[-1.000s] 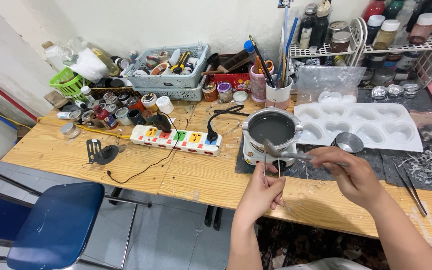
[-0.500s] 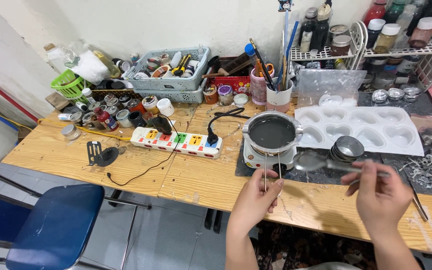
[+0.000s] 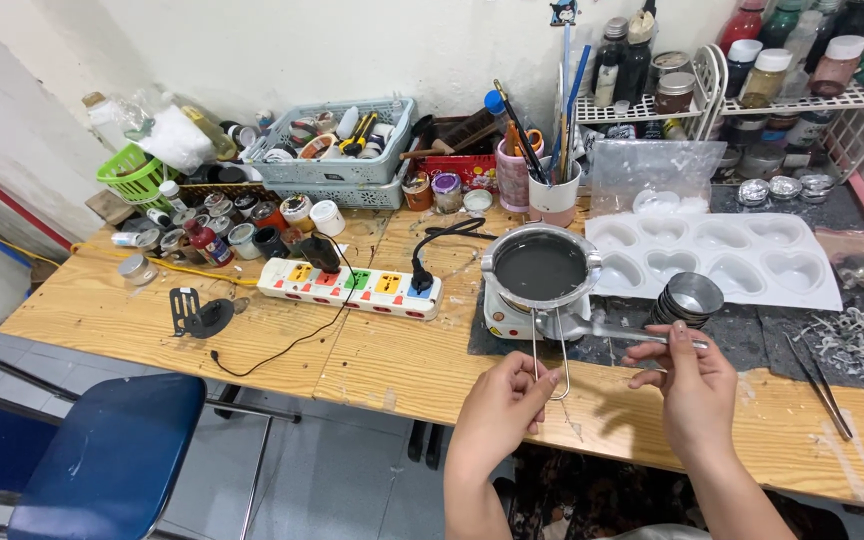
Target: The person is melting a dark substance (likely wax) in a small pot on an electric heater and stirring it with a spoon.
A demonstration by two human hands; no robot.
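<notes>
My left hand (image 3: 500, 408) pinches the looped wire handle of the small round metal melting pot (image 3: 540, 266), which sits on a white mini hotplate (image 3: 512, 318) at the near edge of the long wooden table (image 3: 132, 305) and is filled with dull grey liquid, its rim dark and stained. My right hand (image 3: 690, 385), just right of the hotplate, is closed on the handle of a metal spoon (image 3: 602, 328) whose wax-crusted bowl lies level, touching or almost touching the hotplate's front corner, with a stack of small metal cups (image 3: 690, 298) just behind it
</notes>
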